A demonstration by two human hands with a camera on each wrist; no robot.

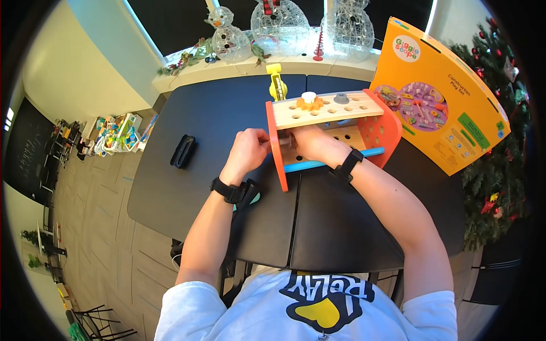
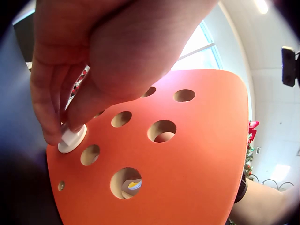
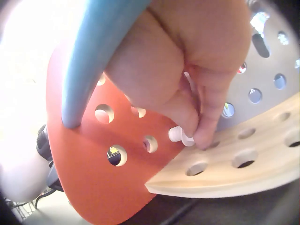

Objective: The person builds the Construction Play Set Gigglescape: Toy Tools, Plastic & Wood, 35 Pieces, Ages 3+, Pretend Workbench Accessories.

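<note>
A toy workbench with a pale wooden top (image 1: 318,116) and orange-red side panels (image 1: 391,131) stands before me. At its left panel (image 2: 187,178), my left hand (image 1: 250,150) pinches the hexagonal head of a white bolt (image 2: 72,139) from outside. Reaching in under the top, my right hand (image 1: 313,143) has its thumb and fingertip on a white nut (image 3: 188,140). The white shank (image 3: 175,134) of the bolt shows beside it, against the panel's inner face. A blue bar (image 1: 303,165) crosses the workbench's front, below my right wrist.
An orange gear (image 1: 310,103) with a white bolt and a grey nut (image 1: 341,98) sit on the top. Behind its left end is a yellow toy piece (image 1: 276,85). A black case (image 1: 183,151) lies at left; a yellow box (image 1: 449,96) stands at right.
</note>
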